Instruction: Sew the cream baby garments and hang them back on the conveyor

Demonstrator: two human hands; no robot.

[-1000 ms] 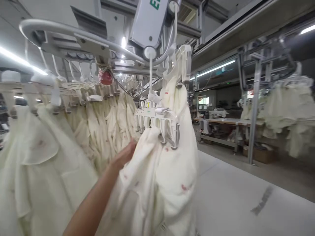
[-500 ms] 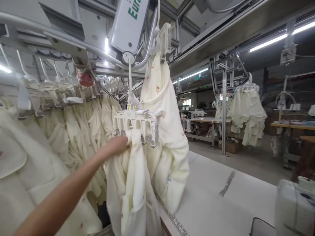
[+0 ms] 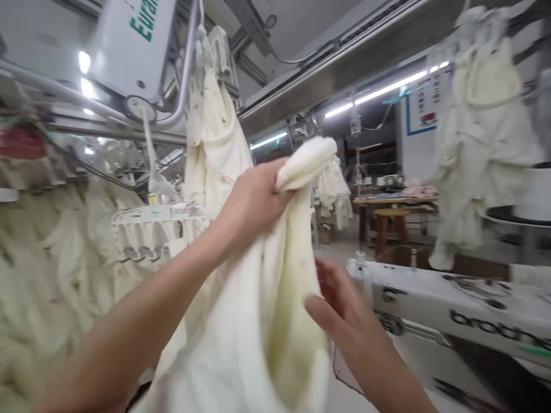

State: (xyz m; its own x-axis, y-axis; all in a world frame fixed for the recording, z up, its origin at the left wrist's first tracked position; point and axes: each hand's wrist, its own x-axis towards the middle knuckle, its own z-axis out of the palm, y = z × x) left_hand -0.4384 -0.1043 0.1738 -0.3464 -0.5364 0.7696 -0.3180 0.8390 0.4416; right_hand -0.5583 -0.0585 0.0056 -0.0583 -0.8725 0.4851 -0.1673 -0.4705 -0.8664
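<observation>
My left hand (image 3: 264, 189) is closed around the bunched upper end of a cream-coloured garment (image 3: 241, 321), with a folded bit (image 3: 307, 163) sticking out above the fist. From there the cloth falls open toward me, blurred at the bottom. Just right of its edge is my right hand (image 3: 340, 304), thumb and fingers apart; motion blur hides whether it touches the cloth. Behind my left forearm hangs a white clip hanger (image 3: 157, 226) with a row of clips.
A white sewing machine (image 3: 447, 304) stands at right. More cream garments hang at left (image 3: 73, 258), behind my left hand (image 3: 215, 132) and at upper right (image 3: 482, 132). Overhead runs a metal rail (image 3: 107, 112). A stool (image 3: 391, 221) and wooden table (image 3: 396, 201) stand farther back.
My left hand has pulled the garment from the clip hanger and carried it right and nearer. My right hand has come into view. The camera has turned right, showing the sewing machine.
</observation>
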